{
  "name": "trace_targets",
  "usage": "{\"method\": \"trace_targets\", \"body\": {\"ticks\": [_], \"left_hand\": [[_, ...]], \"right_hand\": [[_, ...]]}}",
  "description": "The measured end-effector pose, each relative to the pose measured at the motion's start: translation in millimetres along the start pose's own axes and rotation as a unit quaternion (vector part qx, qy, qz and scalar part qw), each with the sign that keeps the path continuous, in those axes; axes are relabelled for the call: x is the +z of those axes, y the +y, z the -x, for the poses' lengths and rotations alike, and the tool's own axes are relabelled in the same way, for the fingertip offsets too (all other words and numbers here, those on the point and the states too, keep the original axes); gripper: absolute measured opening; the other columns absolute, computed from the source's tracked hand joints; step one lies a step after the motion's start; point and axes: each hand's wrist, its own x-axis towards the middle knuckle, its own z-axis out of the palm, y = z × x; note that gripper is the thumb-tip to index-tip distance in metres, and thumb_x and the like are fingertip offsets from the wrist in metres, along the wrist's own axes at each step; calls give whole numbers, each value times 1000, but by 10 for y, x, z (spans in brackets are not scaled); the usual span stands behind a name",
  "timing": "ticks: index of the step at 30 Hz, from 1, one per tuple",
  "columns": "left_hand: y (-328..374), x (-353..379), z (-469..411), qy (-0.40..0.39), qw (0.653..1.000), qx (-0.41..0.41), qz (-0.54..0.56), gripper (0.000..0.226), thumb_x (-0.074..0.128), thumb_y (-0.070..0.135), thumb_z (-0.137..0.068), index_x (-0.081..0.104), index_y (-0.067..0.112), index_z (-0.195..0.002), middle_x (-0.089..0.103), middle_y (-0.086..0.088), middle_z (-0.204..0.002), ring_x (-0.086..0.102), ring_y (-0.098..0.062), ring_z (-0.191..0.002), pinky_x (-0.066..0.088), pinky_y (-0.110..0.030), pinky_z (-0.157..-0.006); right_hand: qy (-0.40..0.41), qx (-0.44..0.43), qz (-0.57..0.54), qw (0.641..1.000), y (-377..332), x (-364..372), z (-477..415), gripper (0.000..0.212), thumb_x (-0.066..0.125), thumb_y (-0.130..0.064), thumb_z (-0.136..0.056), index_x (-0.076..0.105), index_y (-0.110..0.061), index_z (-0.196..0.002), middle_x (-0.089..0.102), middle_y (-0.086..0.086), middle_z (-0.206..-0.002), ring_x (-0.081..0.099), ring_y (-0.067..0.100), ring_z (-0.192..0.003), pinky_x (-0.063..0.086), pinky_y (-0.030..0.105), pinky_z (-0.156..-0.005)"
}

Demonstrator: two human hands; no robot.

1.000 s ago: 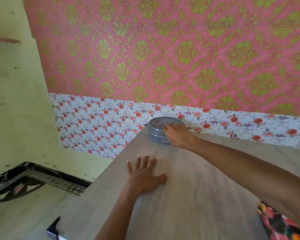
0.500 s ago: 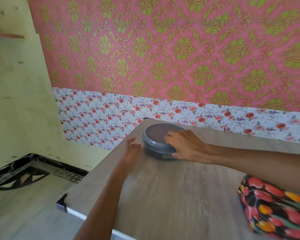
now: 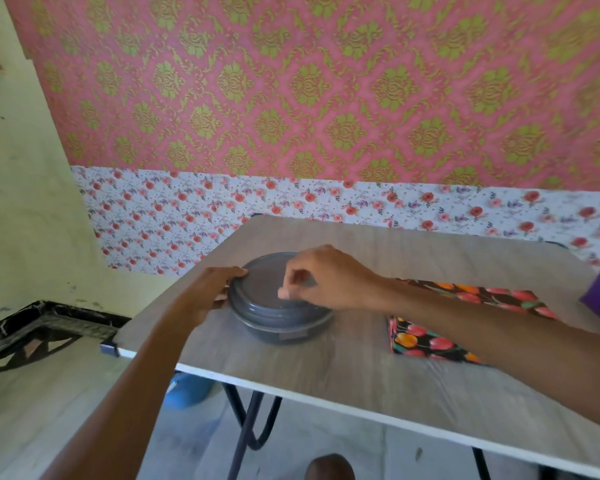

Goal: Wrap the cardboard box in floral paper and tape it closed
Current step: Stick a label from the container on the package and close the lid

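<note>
Left of floral paper (image 3: 426, 337), left hand (image 3: 208, 292), right hand (image 3: 329, 278), both clasping grey container (image 3: 274, 323)

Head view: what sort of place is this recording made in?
Probably a room in a home: pink-and-gold wallpaper with a floral strip below it, a small wood-look table on thin metal legs, and a grey lidded container on it.

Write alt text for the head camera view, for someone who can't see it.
Two hands hold a round grey lidded container on a wood-grain table: the left hand grips its left rim, and the right hand curls over the lid. A flat dark floral package lies beside it, under the right forearm. A pink-and-green patterned wall stands behind.
</note>
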Motion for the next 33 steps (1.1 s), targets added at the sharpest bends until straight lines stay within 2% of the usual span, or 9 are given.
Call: {"method": "trace_targets", "body": {"ticks": [2, 5, 8, 15, 19, 22, 29, 31, 33], "left_hand": [[9, 6, 92, -8, 1000, -2, -10, 20, 64, 26, -91, 69, 9, -98, 62, -10, -96, 56, -24, -94, 45, -39, -89], [26, 22, 197, -16, 1000, -3, -18, 26, 65, 29, -91, 67, 9, -108, 62, -10, -108, 56, -26, -103, 47, -40, -92], [21, 33, 258, -25, 999, 0, -36, 31, 63, 34, -92, 64, 12, -114, 61, -8, -114, 57, -26, -109, 47, -42, -95], [29, 95, 400, -11, 999, 12, -36, 25, 60, 31, -93, 64, 12, -109, 61, -12, -113, 58, -27, -105, 49, -38, -89], [105, 194, 458, 14, 999, 9, -37, 15, 63, 35, -93, 63, 20, -96, 65, -7, -104, 60, -25, -99, 51, -41, -93], [160, 218, 459, -5, 997, 31, -66, 21, 64, 39, -93, 70, 21, -103, 70, -5, -103, 66, -24, -97, 55, -37, -85], [215, 239, 394, -32, 996, 33, -75, 18, 61, 31, -96, 73, 19, -104, 73, -8, -102, 69, -27, -96, 55, -45, -94], [222, 255, 399, -36, 997, 5, -65, 25, 62, 35, -94, 71, 15, -107, 72, -11, -103, 68, -28, -96, 54, -46, -94], [211, 254, 404, -27, 999, -38, -13, 30, 69, 39, -88, 66, 16, -107, 69, -12, -106, 66, -29, -99, 53, -45, -95]], "right_hand": [[42, 50, 7, 998, 78, -30, -62, 29, 66, -52, -87, 69, -24, -95, 60, -10, -99, 58, 9, -93, 47, 32, -76], [-65, 176, 58, 981, 256, -108, -192, 57, 64, -56, -87, 59, -13, -123, 54, 6, -122, 56, 24, -109, 46, 35, -85], [-170, 230, -20, 958, 389, -168, -276, 62, 72, -55, -82, 62, -6, -118, 65, 13, -119, 64, 30, -108, 56, 38, -84], [-221, 312, -96, 919, 335, -190, -378, 70, 83, -50, -71, 65, -1, -116, 68, 9, -112, 64, 21, -95, 57, 32, -81], [-239, 343, -92, 904, 283, -208, -465, 55, 83, -45, -73, 64, -4, -104, 65, 11, -105, 61, 20, -94, 54, 34, -96], [-235, 358, -107, 897, 263, -225, -471, 54, 80, -43, -78, 65, -5, -114, 62, 12, -112, 56, 18, -95, 50, 29, -94], [-245, 399, -157, 869, 284, -195, -471, 33, 83, -32, -77, 64, -9, -90, 63, 8, -103, 60, 21, -106, 48, 36, -106], [-244, 400, -159, 869, 253, -214, -505, 32, 84, -27, -77, 66, -7, -93, 64, 11, -111, 62, 24, -111, 53, 36, -99], [-239, 387, -170, 874, 175, -269, -520, 25, 81, -20, -81, 65, -5, -91, 65, 11, -105, 65, 23, -94, 57, 31, -81]]}}
